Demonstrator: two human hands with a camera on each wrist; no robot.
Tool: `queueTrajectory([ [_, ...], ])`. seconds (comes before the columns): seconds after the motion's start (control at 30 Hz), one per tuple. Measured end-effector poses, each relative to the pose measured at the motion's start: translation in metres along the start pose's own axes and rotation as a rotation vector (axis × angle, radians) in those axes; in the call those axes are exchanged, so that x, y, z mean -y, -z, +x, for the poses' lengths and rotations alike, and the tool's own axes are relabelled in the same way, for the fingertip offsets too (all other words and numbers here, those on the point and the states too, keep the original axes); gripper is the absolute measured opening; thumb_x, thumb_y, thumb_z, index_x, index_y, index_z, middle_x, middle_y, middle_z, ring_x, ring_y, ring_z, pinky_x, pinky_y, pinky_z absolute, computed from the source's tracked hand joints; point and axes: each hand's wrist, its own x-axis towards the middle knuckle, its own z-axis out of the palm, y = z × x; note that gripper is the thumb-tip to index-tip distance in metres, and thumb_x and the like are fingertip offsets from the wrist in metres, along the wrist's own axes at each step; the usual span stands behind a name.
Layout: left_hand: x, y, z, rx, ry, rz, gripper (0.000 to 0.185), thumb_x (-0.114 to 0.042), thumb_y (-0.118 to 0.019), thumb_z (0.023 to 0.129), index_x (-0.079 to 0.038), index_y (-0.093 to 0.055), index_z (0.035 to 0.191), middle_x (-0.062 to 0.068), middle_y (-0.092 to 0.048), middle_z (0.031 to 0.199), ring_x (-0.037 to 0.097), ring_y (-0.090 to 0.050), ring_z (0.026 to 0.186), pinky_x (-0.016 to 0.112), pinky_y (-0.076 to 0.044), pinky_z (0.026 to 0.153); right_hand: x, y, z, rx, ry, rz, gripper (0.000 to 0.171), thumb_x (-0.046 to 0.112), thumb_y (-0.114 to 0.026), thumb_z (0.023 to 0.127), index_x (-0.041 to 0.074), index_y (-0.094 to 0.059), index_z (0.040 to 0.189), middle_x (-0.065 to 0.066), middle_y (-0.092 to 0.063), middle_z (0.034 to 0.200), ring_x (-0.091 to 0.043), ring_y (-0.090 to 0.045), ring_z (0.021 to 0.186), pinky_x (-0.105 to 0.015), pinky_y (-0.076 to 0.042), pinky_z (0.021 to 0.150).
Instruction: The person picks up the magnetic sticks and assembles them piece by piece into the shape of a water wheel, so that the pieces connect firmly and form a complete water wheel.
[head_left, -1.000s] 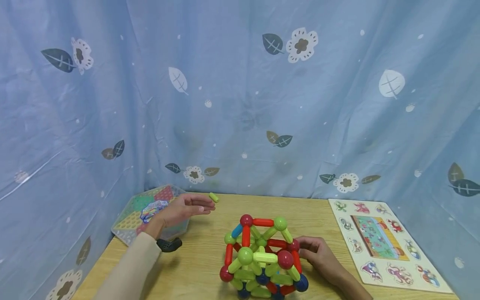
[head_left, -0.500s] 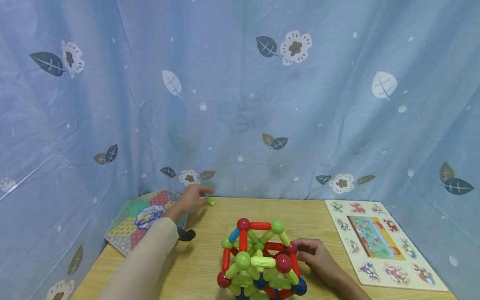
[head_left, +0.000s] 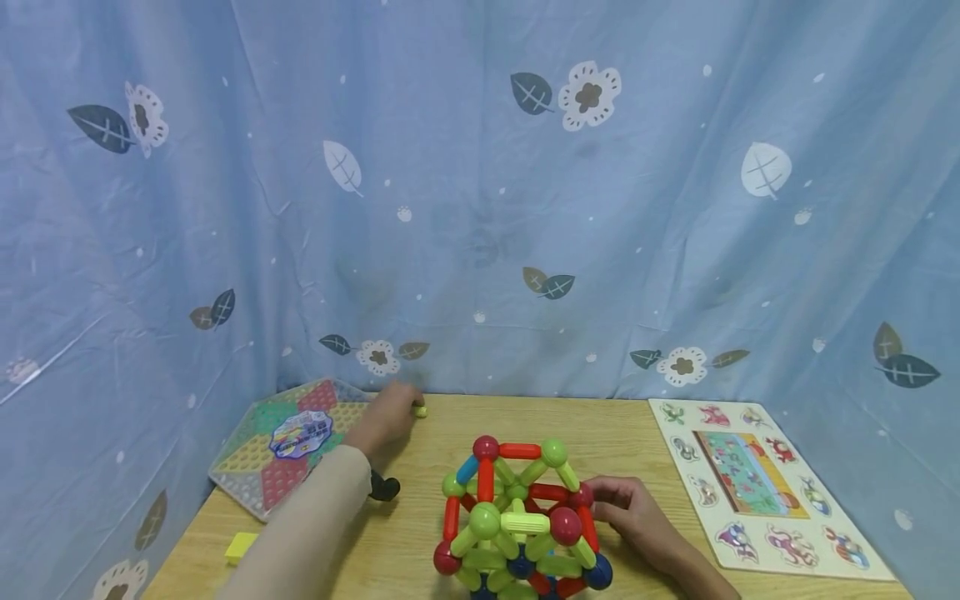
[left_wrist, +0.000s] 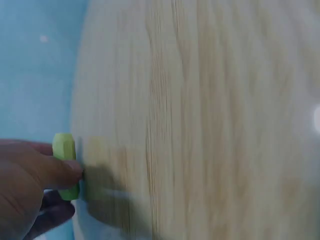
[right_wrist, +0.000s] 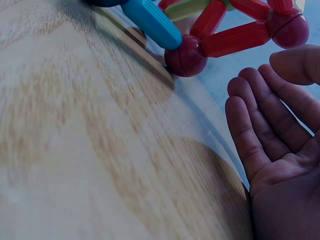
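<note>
At the table's back left, my left hand (head_left: 392, 410) pinches a short lime-green magnetic rod (head_left: 421, 412) between thumb and fingers. In the left wrist view the same rod (left_wrist: 64, 146) stands out above and below the thumb, close to the table's far edge. A ball-and-rod magnetic structure (head_left: 525, 523) in lime, red, blue and dark navy stands at the front middle. My right hand (head_left: 633, 510) lies at its right side, fingers loosely extended next to a dark red ball (right_wrist: 288, 29). Whether a fingertip touches that ball I cannot tell.
A hexagonal patterned board (head_left: 262, 462) lies at the left, partly behind the left sleeve. A wooden picture puzzle (head_left: 686, 492) lies at the right. A yellow piece (head_left: 240, 547) is near the front left. Blue curtain (head_left: 480, 208) closes off the back and sides.
The left hand has reached down to the green rod, which dropped from beside the fingers to the table's back, and now pinches it. The yellow piece came into view; the right hand stays put.
</note>
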Motion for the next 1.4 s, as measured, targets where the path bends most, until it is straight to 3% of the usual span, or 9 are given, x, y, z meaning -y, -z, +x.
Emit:
queueTrajectory([
  [0.13,-0.019,0.002,-0.011,-0.088,0.102,-0.155,0.022,0.01,-0.071,0.091,-0.004,-0.084,0.102,0.009,-0.08,0.093,0.02,-0.069,0.081,0.042,-0.061,0.078,-0.001,0.001,-0.002,-0.001,0.0,-0.001,0.036,-0.008,-0.052,0.106,0.002,-0.074,0.132,-0.001,-0.081,0.127,-0.01,-0.075,0.118,-0.03,-0.062,0.101],
  [0.33,-0.074,0.033,-0.035,-0.183,0.248,-0.608,0.03,-0.011,-0.079,0.1,-0.008,-0.077,0.13,0.008,-0.082,0.112,0.021,-0.077,0.099,0.044,-0.065,0.087,0.001,0.001,-0.005,-0.01,-0.005,-0.006,0.035,-0.007,-0.052,0.107,0.003,-0.075,0.132,0.0,-0.081,0.127,-0.01,-0.075,0.119,-0.03,-0.061,0.102],
  [0.47,-0.12,0.065,-0.05,-0.141,0.233,-0.899,0.036,-0.015,-0.077,0.102,-0.008,-0.071,0.137,0.011,-0.079,0.119,0.024,-0.079,0.104,0.041,-0.065,0.092,0.003,0.002,-0.005,-0.027,-0.001,-0.025,0.034,-0.007,-0.052,0.106,0.002,-0.075,0.13,0.0,-0.081,0.126,-0.009,-0.075,0.117,-0.03,-0.061,0.101],
  [0.57,-0.154,0.086,-0.058,-0.076,0.161,-1.022,0.038,-0.016,-0.076,0.103,-0.003,-0.068,0.139,0.015,-0.076,0.121,0.026,-0.079,0.104,0.037,-0.065,0.093,0.004,0.004,-0.004,-0.034,0.002,-0.037,0.033,-0.007,-0.053,0.106,0.0,-0.074,0.13,-0.001,-0.082,0.125,-0.01,-0.076,0.117,-0.029,-0.061,0.101],
  [0.73,-0.202,0.1,-0.063,0.029,0.075,-1.021,0.036,-0.016,-0.076,0.103,0.0,-0.07,0.136,0.013,-0.078,0.115,0.022,-0.08,0.095,0.037,-0.066,0.089,0.005,0.005,-0.001,-0.022,0.009,-0.039,0.033,-0.007,-0.053,0.107,-0.002,-0.073,0.133,-0.002,-0.081,0.126,-0.011,-0.075,0.118,-0.03,-0.062,0.1],
  [0.93,-0.239,0.095,-0.058,0.119,0.051,-0.983,0.032,-0.016,-0.079,0.101,-0.002,-0.073,0.13,0.006,-0.079,0.109,0.018,-0.081,0.092,0.039,-0.067,0.087,0.004,0.003,0.0,-0.019,0.003,-0.032,0.033,-0.006,-0.053,0.108,-0.001,-0.073,0.133,-0.001,-0.081,0.126,-0.011,-0.076,0.117,-0.03,-0.062,0.1],
  [1.13,-0.261,0.088,-0.058,0.174,0.046,-0.796,0.027,-0.017,-0.083,0.098,-0.011,-0.075,0.123,-0.001,-0.079,0.103,0.008,-0.075,0.089,0.024,-0.061,0.077,0.002,0.002,0.0,-0.014,-0.005,-0.049,0.033,-0.004,-0.052,0.108,-0.001,-0.073,0.134,-0.001,-0.081,0.127,-0.01,-0.076,0.117,-0.029,-0.061,0.102],
  [1.27,-0.268,0.085,-0.061,0.194,0.064,-0.709,0.034,-0.019,-0.083,0.098,-0.013,-0.071,0.128,-0.004,-0.078,0.101,0.004,-0.071,0.085,0.024,-0.058,0.072,0.002,0.001,0.0,-0.007,-0.009,-0.044,0.034,-0.004,-0.052,0.108,0.001,-0.073,0.134,-0.001,-0.081,0.127,-0.011,-0.076,0.118,-0.03,-0.061,0.102],
  [1.4,-0.271,0.083,-0.062,0.183,0.062,-0.633,0.045,-0.023,-0.082,0.099,-0.013,-0.066,0.14,-0.007,-0.079,0.097,0.01,-0.07,0.097,0.025,-0.057,0.076,0.002,0.001,0.0,-0.001,-0.01,-0.035,0.034,-0.004,-0.052,0.109,0.001,-0.074,0.134,-0.001,-0.081,0.127,-0.011,-0.076,0.117,-0.03,-0.061,0.101],
])
